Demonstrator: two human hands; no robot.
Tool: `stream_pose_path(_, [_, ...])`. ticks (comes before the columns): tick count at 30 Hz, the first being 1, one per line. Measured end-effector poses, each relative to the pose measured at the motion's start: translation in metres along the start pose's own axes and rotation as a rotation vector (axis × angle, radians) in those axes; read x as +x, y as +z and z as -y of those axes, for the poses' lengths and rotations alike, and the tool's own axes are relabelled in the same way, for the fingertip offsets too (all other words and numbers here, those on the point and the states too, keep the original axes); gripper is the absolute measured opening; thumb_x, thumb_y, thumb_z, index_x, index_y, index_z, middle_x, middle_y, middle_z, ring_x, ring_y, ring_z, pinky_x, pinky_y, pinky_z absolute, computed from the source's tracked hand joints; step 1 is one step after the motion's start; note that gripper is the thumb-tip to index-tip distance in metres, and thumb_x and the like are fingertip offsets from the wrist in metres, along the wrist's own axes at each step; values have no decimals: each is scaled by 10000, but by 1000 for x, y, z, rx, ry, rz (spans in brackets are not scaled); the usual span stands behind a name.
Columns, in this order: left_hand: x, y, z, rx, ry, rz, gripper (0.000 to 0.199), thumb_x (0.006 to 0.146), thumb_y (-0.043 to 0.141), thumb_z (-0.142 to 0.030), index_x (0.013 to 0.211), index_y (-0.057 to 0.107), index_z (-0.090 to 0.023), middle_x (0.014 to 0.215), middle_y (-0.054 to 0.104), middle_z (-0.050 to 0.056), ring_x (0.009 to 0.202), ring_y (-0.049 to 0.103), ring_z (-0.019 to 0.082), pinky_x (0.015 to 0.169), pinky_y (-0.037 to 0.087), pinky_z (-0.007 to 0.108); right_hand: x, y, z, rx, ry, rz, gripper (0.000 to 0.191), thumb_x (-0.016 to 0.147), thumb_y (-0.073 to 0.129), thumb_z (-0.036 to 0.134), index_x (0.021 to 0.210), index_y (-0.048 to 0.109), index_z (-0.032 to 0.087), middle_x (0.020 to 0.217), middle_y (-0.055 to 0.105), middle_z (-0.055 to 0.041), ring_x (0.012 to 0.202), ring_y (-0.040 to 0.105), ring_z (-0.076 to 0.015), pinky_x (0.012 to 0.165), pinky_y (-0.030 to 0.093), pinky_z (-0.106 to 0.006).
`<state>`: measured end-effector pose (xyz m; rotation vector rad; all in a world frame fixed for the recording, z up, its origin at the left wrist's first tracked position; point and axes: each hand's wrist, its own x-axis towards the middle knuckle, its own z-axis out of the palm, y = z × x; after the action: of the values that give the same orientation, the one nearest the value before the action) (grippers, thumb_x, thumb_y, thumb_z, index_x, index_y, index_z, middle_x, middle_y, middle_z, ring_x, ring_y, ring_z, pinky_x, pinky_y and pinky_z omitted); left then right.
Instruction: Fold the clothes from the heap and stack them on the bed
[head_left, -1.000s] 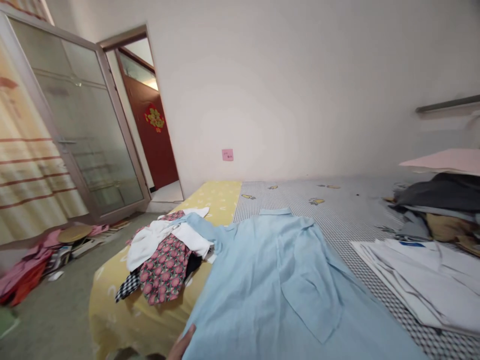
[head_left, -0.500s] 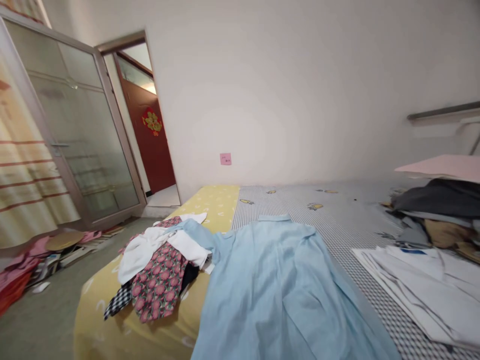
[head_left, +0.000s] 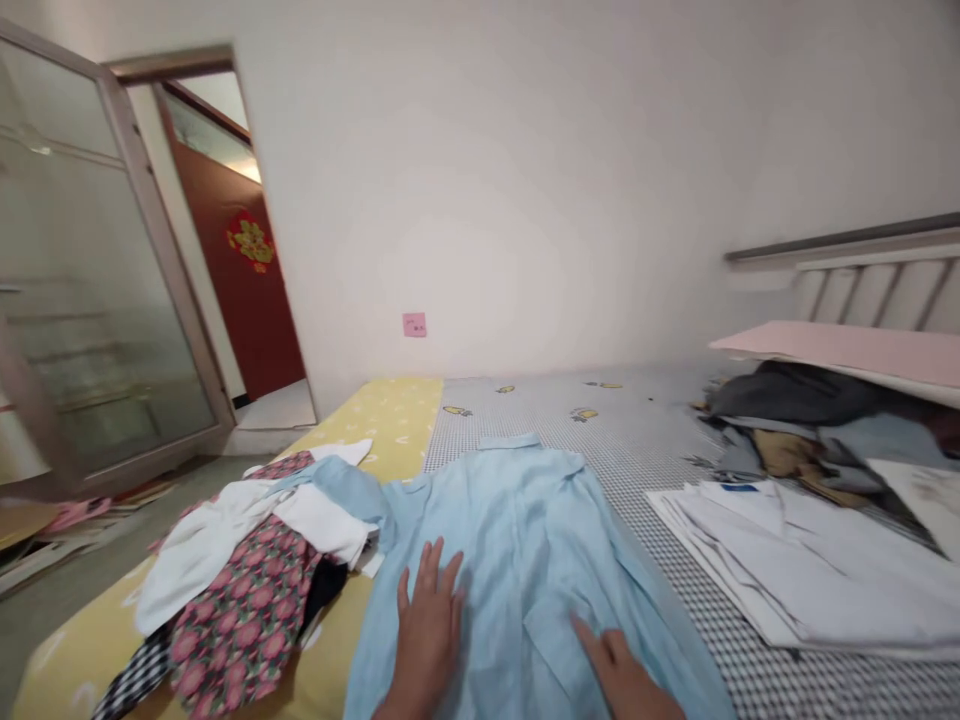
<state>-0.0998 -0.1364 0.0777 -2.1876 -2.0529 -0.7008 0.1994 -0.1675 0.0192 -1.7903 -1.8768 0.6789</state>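
Note:
A light blue button-up shirt (head_left: 510, 520) lies spread on the bed, collar toward the far wall. My left hand (head_left: 427, 630) rests flat on its middle with the fingers apart. My right hand (head_left: 619, 675) lies on the shirt's lower right part, near a breast pocket, and holds nothing. To the left, a heap of clothes overlaps the shirt's sleeve, with a white garment (head_left: 217, 530) over a pink floral one (head_left: 244, 610). A stack of folded white garments (head_left: 795, 570) lies to the right.
The bed has a yellow sheet (head_left: 390, 420) and a grey checked sheet (head_left: 637, 430). Dark garments (head_left: 787, 395) sit under a pink board (head_left: 840, 350) by the headboard (head_left: 877, 280). A glass door (head_left: 97, 280) stands at left, above the floor.
Both hands now lie on the shirt, whereas earlier only part of one hand showed at the bottom edge, then none. The scene has shifted left in view.

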Motion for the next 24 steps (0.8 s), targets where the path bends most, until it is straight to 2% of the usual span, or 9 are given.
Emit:
stream_pose_path(3, [32, 14, 18, 145, -85, 222, 514, 980, 312, -275, 1478, 439, -277, 1630, 280, 93, 1515, 232, 272, 1197, 168, 603, 16, 16, 1, -39, -11, 10, 671, 533, 635, 114, 1158, 655, 357, 1338, 623, -44, 1091, 646, -315, 850, 482, -360])
stream_pose_path(5, [43, 24, 36, 225, -130, 301, 529, 988, 312, -367, 1506, 377, -286, 1634, 257, 86, 1521, 210, 279, 1197, 140, 617, 24, 11, -2, 118, 11, 164, 353, 575, 625, 159, 905, 650, 282, 1001, 727, -24, 909, 683, -247, 749, 475, -306])
stream_pose_path(7, [49, 32, 48, 293, -162, 295, 551, 990, 283, -418, 1525, 325, -291, 1640, 234, 79, 1524, 200, 278, 1198, 123, 621, 32, -12, -3, 366, 120, 391, 150, 625, 622, 257, 756, 551, 241, 662, 649, 13, 671, 659, -193, 609, 441, -266])
stream_pose_path(9, [50, 38, 51, 348, -179, 263, 561, 994, 241, -429, 1537, 285, -295, 1647, 210, 70, 1526, 193, 268, 1199, 122, 617, 45, -55, -1, 617, 238, 546, 236, 642, 643, 373, 766, 494, 238, 567, 594, 38, 500, 603, -164, 521, 404, -256])
stream_pose_path(12, [48, 39, 45, 414, -182, 275, 565, 998, 204, -430, 1545, 253, -296, 1650, 207, 56, 1527, 194, 253, 1200, 141, 606, 75, -150, 0, 794, 130, 407, 391, 652, 720, 505, 757, 482, 213, 729, 695, -38, 608, 672, -170, 588, 431, -261])
stream_pose_path(14, [48, 40, 42, 446, -176, 284, 565, 998, 202, -428, 1546, 247, -298, 1649, 216, 51, 1526, 200, 247, 1199, 155, 601, 97, -215, -2, 790, 101, 123, 383, 698, 713, 508, 751, 489, 202, 801, 712, -56, 726, 692, -175, 706, 467, -291])
stream_pose_path(17, [48, 42, 42, 466, -175, 237, 554, 997, 215, -401, 1540, 271, -304, 1644, 242, 44, 1520, 222, 241, 1200, 162, 592, 111, -270, 0, 618, 98, -230, 310, 738, 710, 430, 810, 508, 206, 776, 692, -8, 647, 654, -145, 694, 450, -294])
stream_pose_path(20, [48, 46, 44, 477, -178, 203, 547, 999, 212, -389, 1536, 280, -309, 1641, 255, 36, 1513, 245, 236, 1197, 177, 590, 91, -241, 14, 392, -40, -88, 366, 753, 694, 403, 1049, 573, 225, 807, 664, 22, 613, 628, -144, 669, 461, -298])
stream_pose_path(24, [48, 46, 44, 513, -166, 225, 556, 997, 221, -398, 1543, 250, -296, 1645, 238, 32, 1515, 239, 235, 1193, 192, 593, 50, -123, 32, -210, -88, 245, 1040, 527, 896, 349, 1447, 411, 370, 1073, 696, -38, 939, 676, -302, 815, 483, -380])
